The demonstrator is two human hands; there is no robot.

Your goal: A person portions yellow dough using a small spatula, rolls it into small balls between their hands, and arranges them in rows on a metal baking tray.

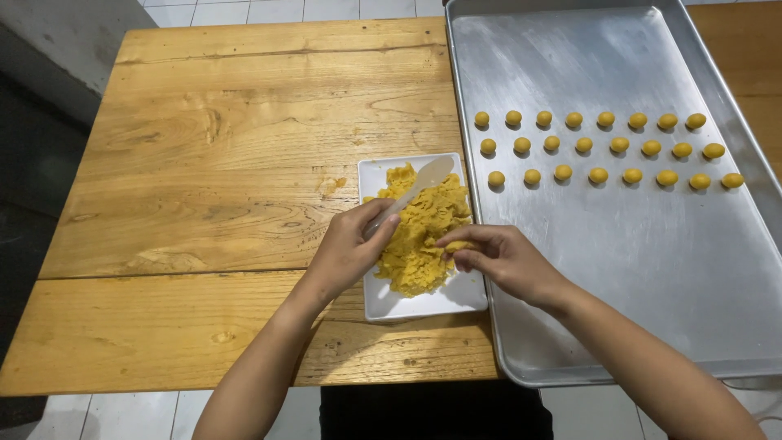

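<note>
While a spoon (415,189) is gripped by the left hand (346,248) over dough (419,236), a piece is pinched by the right hand (497,257) for rolling.

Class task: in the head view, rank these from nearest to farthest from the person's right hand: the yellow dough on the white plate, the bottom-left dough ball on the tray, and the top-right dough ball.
1. Yellow dough: under the fingertips of the right hand, on the white plate.
2. Bottom-left dough ball: just above the hand, on the metal tray.
3. Top-right dough ball: far upper right.
</note>
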